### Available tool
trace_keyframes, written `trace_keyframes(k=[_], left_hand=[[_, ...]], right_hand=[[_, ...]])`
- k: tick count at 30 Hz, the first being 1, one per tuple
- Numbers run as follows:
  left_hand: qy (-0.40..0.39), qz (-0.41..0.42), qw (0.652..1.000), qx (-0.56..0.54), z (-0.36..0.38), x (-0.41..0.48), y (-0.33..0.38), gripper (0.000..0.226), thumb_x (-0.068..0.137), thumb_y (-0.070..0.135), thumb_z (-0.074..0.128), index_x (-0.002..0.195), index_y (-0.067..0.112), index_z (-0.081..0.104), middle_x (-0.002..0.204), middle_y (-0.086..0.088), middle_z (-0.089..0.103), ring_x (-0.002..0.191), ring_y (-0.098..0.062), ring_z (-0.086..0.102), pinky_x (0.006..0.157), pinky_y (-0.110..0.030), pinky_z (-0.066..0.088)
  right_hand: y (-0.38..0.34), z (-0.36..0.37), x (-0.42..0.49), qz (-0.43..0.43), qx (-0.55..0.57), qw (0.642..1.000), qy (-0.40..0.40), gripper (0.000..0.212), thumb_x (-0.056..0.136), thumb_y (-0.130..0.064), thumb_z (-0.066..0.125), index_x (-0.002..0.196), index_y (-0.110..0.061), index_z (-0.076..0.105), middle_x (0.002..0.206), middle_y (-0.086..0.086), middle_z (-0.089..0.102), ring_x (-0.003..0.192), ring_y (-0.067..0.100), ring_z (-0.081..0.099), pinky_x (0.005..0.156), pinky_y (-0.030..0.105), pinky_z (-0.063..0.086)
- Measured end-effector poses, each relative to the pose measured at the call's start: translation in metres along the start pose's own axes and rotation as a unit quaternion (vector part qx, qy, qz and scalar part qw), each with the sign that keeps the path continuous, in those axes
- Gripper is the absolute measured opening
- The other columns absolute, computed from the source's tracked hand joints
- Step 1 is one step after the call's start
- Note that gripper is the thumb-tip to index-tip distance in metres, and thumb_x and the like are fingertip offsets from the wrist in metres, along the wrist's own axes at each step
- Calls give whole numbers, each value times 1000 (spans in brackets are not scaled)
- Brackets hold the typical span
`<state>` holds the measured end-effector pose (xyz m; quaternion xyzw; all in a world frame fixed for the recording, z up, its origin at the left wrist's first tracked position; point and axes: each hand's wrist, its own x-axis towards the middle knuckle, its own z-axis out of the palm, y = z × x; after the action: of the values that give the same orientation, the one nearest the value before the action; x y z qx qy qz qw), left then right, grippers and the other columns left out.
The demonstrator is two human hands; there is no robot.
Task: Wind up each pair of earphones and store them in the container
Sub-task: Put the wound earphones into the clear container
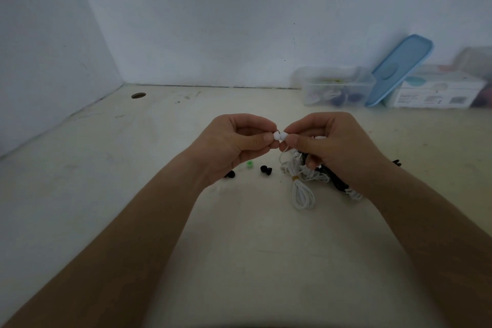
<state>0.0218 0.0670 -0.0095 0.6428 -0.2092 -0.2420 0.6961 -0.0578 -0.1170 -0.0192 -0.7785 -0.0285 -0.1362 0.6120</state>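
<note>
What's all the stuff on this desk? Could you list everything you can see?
white earbud: one, white, held between both hands above the table
white cable: one bundle, white, tied with a yellowish band, on the table under the right hand
black cable: one tangle, black, on the table under the right wrist
black ear tips: two, black, loose on the table below the left hand
green ear tip: one, green, between them
container: one, clear, open, far right by the wall
lid: one, blue, leaning beside the container
box: one, white, right of the lid
table: one, cream
left hand: pinches the white earbud
right hand: pinches the white earbud
</note>
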Motion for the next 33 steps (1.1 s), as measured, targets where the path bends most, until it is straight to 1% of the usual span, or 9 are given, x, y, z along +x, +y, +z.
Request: trace_keyframes(k=[5,10,15,19,23,27,30,31,33], left_hand=[[-7,-12,1000,7,-1,0,-2,14,85,-3,66,94,7,70,87,-9,76,82,-17,74,69,-19,57],[-7,-21,1000,5,-1,1,-5,14,82,-2,67,93,6,71,85,-10,76,79,-16,74,68,-19,57],[-12,-22,1000,7,0,2,-7,26,70,7,72,96,4,71,89,-13,76,82,-19,74,70,-20,58],[-14,-28,999,9,-1,2,-8,17,81,-2,68,97,2,71,88,-14,76,82,-19,74,69,-20,58],[-19,-38,999,6,-1,2,-8,16,81,-3,68,97,1,70,86,-13,76,80,-18,74,69,-20,58],[-30,-27,999,5,-2,2,-5,18,81,2,68,98,4,70,87,-10,76,82,-16,74,70,-19,58],[-54,-13,998,11,-3,0,-2,29,77,14,69,104,7,70,93,-10,76,86,-17,73,73,-21,58],[-59,-9,998,30,-1,0,-1,32,77,18,71,108,8,70,97,-9,75,88,-17,72,75,-22,58],[-55,10,992,113,3,-1,-2,31,83,25,72,112,14,70,100,-4,75,87,-14,71,75,-22,56]], right_hand=[[2,-1,0,-3,-2,1000,-14,9,86,-8,72,94,-4,74,81,12,76,54,6,64,47,21,51],[3,-1,1,-1,-17,1000,-18,6,86,-8,72,91,-6,74,81,12,76,53,7,64,47,21,52],[1,-1,1,-9,-47,999,-19,3,85,-12,75,87,-11,75,78,7,77,60,16,66,48,23,52],[-1,0,0,-12,-59,998,-21,6,83,-15,77,86,-11,75,77,5,77,63,23,67,48,23,52],[-2,0,-1,-11,-87,996,-14,8,82,-15,78,87,-10,75,75,2,77,61,31,65,48,24,54],[-5,-1,-2,-7,-55,998,-23,12,84,-17,77,91,-8,75,79,7,77,66,18,71,51,23,54],[-6,-3,-3,5,-31,999,-22,12,85,-14,74,94,-6,74,80,8,77,54,5,65,49,20,52],[-7,-3,-3,11,-22,999,-22,14,84,-15,74,95,-6,74,80,8,77,51,4,63,49,19,51],[-7,-3,-2,23,7,999,-23,25,76,-23,76,95,-6,74,79,9,76,49,6,60,48,19,49]])
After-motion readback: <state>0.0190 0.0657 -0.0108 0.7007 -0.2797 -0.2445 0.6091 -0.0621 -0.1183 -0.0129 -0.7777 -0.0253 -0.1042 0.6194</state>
